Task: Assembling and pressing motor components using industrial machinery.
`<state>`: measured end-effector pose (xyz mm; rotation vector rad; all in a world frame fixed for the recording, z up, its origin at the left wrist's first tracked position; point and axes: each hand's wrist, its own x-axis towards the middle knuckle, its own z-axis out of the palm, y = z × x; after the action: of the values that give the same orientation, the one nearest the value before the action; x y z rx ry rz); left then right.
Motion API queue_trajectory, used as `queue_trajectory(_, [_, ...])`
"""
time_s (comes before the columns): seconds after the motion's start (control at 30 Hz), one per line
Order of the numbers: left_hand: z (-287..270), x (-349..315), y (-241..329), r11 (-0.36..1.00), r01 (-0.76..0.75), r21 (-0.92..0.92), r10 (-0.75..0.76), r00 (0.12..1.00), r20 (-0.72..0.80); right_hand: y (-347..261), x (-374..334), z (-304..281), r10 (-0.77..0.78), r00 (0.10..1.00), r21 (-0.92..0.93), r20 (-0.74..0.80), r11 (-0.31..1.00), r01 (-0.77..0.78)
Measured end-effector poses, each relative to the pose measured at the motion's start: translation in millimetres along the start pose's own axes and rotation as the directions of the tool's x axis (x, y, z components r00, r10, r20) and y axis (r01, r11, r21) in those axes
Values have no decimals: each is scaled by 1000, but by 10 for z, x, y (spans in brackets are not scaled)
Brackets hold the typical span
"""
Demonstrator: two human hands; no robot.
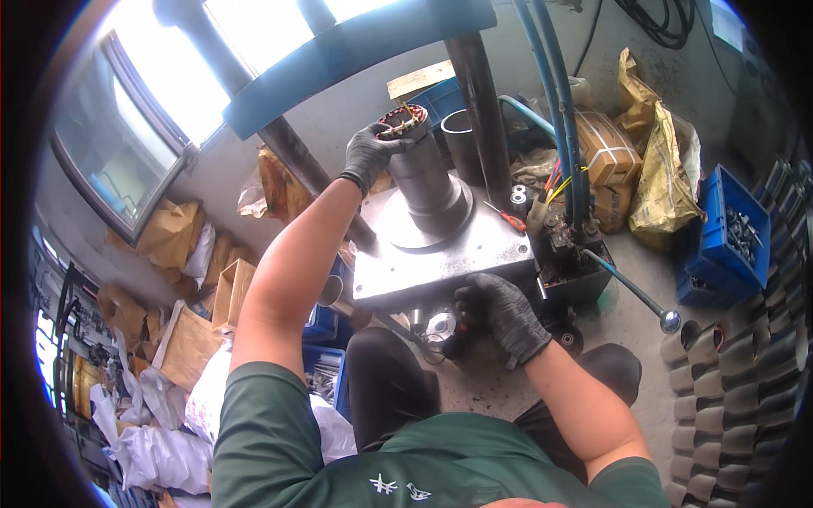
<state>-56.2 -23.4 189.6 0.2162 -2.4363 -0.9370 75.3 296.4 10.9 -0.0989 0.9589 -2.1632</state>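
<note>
A dark grey metal cylinder (423, 182) stands on the steel plate (381, 267) of a press. At its top sits a stator (403, 124) with red and yellow parts around its rim. My left hand (373, 155), in a dark glove, grips this stator, with the thumb over the near rim. In the same kind of glove, my right hand (508, 317) is at the plate's front edge with curled fingers; whatever they may hold is hidden. A screwdriver with a red handle (513, 222) lies on the plate's right side.
Blue press beam (364, 59) and dark posts (476, 110) surround the plate. At right are a lever with a ball end (670, 321), a blue crate of metal parts (735, 229) and stacked grey rings (720, 398). Bags and a wooden box (230, 292) crowd the left.
</note>
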Motion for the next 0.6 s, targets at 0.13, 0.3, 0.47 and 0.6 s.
queue_trajectory(0.13, [-12,-7,-46,998,-7,-63,7,1000,-10,1,-49,58,-12,1000,-16,10,1000,13])
queue_trajectory(0.3, [-74,24,-151,997,-9,-75,11,1000,16,-2,-34,77,21,1000,-51,-1,998,-21])
queue_trajectory(0.47, [-88,-84,69,999,-11,48,10,1000,27,17,-39,84,32,999,-1,-5,999,-32])
queue_trajectory(0.6, [-24,-212,312,997,1,76,-6,998,61,2,-45,8,106,994,33,-16,994,-106])
